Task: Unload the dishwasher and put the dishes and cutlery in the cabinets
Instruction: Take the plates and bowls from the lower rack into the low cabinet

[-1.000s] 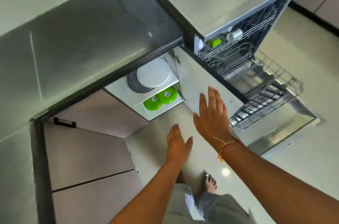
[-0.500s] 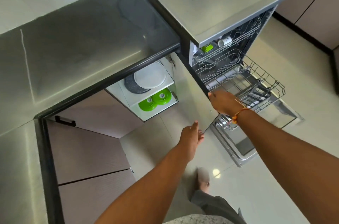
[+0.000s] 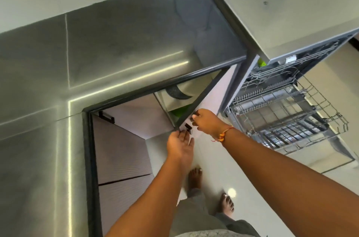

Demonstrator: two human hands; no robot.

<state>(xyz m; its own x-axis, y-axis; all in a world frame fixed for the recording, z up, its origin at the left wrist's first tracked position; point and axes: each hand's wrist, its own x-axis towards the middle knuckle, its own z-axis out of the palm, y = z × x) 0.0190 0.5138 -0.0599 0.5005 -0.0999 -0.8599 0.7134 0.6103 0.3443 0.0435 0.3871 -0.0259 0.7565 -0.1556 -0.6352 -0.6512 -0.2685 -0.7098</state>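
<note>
Kitchen, grey steel countertop [image 3: 136,42] wraps an L round the floor [image 3: 213,159]. Dishwasher [image 3: 281,13] stands right of the fingers with its drop door [image 3: 320,159] down and 2 racks pulled out. Cabinet door [image 3: 219,91] hangs part open, and both hands are on its free edge.

Right hand [image 3: 206,122]: fingers curled over the top end of the black door handle [image 3: 188,128]. Left hand [image 3: 179,144]: fingers loose and nearly straight, tips just below the handle; contact with the door is unclear.

Step looks like working the cabinet door between loads, opening or closing can't be told. Grey-white plates [image 3: 179,94] and green bowls [image 3: 180,110] sit shelved past the door, beyond the fingertips. The lower rack [image 3: 287,120], right of the right fingers, looks empty.

Left to unload: 1 white cup [image 3: 290,59] and 1 green piece [image 3: 262,63] in the upper rack [image 3: 272,75], up and right of the right fingers. The next move likely calls for releasing the handle and reaching over there.

In the way: the cabinet door swings close to the dishwasher side, and the racks and drop door take up floor space. Closed drawer fronts [image 3: 120,149] are left of the left fingers.
</note>
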